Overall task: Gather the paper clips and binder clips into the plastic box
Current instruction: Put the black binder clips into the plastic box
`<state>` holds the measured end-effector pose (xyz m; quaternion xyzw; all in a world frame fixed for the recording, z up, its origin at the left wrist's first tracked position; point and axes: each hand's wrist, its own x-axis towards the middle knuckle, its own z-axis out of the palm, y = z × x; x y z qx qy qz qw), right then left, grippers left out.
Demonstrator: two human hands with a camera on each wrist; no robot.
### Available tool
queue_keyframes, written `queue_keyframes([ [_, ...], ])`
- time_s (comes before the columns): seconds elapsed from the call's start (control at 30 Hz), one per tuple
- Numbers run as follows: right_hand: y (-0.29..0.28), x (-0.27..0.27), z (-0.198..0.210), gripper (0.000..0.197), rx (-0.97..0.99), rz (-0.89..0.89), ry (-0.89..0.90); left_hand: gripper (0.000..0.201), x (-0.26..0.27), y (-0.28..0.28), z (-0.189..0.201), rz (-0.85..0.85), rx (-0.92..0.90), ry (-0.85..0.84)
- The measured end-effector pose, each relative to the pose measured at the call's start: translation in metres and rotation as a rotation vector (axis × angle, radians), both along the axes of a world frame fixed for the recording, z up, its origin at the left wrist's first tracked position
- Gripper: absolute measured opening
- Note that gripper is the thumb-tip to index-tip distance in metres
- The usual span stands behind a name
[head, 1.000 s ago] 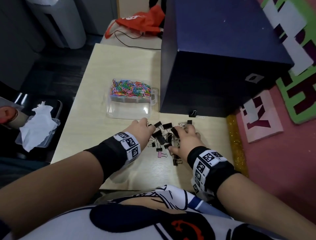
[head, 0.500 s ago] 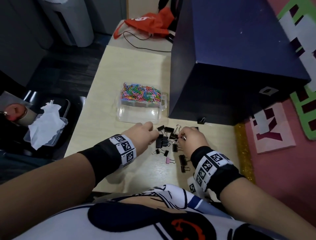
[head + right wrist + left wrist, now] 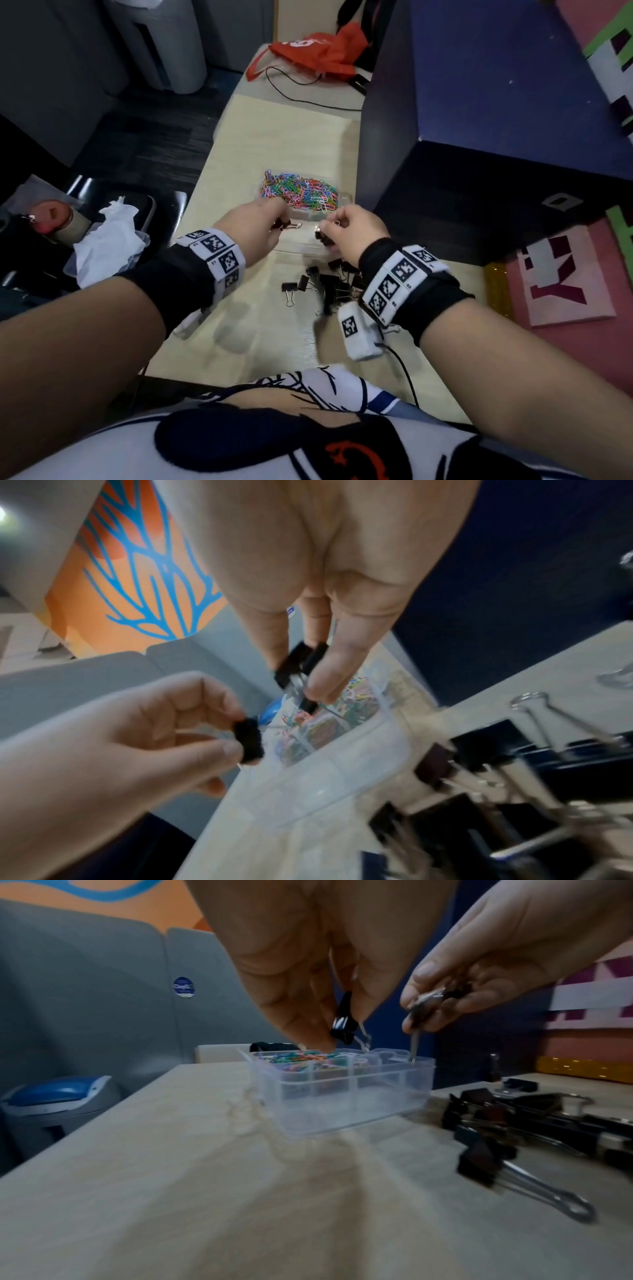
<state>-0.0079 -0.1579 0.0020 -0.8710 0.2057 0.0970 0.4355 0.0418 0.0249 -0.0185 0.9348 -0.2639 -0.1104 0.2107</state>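
Left hand [image 3: 255,224] pinches black binder clip [image 3: 286,225]; right hand [image 3: 354,229] grips several clips [image 3: 323,237], both above plastic box [image 3: 342,1091], frame centre.

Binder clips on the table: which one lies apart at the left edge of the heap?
The binder clip nearest the left hand's side, its silver wire handles pointing toward the person; the rest of the heap lies tangled together.

Both hands are now up off the tabletop [image 3: 260,144] and over the plastic box [image 3: 346,1096], at 12 o'clock from the loose pile [image 3: 329,284]. The left hand [image 3: 255,226] now pinches one black binder clip [image 3: 286,225]; the right hand [image 3: 352,231] grips several clips [image 3: 301,664].
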Motion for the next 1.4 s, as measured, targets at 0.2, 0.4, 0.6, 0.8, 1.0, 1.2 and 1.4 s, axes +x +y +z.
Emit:
queue_keyframes([
  [0.2, -0.001, 0.005, 0.006, 0.034, -0.054, 0.041, 0.096, 0.033, -0.007, 0.0, 0.001, -0.021, 0.05, -0.024],
  [0.4, -0.031, -0.047, -0.005, 0.061, -0.587, 0.336, 0.511, 0.038, -0.036, -0.018, -0.008, -0.318, 0.454, 0.123],
  [0.6, -0.035, -0.081, -0.037, 0.107, -0.471, 0.313, 0.64, 0.039, -0.041, -0.027, -0.029, -0.347, 0.599, 0.159],
  [0.8, -0.035, -0.09, -0.054, 0.054, -0.484, 0.306, 0.324, 0.021, -0.039, -0.028, -0.033, -0.309, 0.597, 0.141],
  [1.0, -0.037, -0.089, -0.057, 0.034, -0.505, 0.25, 0.3, 0.045, -0.048, -0.026, -0.031, -0.31, 0.57, 0.148],
  [1.2, -0.042, -0.082, -0.051, 0.009, -0.456, 0.159, 0.215, 0.038, -0.05, -0.024, -0.029, -0.308, 0.585, 0.157],
  [1.4, -0.037, -0.066, -0.033, 0.013, -0.412, 0.095, 0.161, 0.029, -0.055, -0.021, -0.024, -0.218, 0.512, 0.176],
])
